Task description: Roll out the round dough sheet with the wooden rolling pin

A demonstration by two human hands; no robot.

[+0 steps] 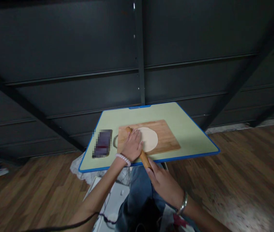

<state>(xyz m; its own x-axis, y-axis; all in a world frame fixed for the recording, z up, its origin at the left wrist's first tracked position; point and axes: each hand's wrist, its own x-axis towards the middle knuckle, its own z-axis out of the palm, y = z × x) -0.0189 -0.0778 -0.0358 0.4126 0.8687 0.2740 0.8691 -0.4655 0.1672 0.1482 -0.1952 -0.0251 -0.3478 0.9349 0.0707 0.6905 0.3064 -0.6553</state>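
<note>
A wooden rolling pin [144,159] lies slantwise over a wooden cutting board [168,138]. My left hand [131,147] is laid over the pin's middle, its fingers close together and pointing away from me. The near end of the pin is gripped by my right hand [163,178], just past the table's front edge. A flat, rounded sheet of pale dough [149,139] lies on the board, right of the pin and touching or very near it. My left palm and fingers hide part of the pin and the board's left side.
The board rests on a small pale-green table [190,135] with a blue rim. A phone-like dark rectangle [103,143], blurred out, lies left of the board's metal handle [115,141]. Behind the table rises a dark panelled wall [79,90]. A white box [114,201] is below.
</note>
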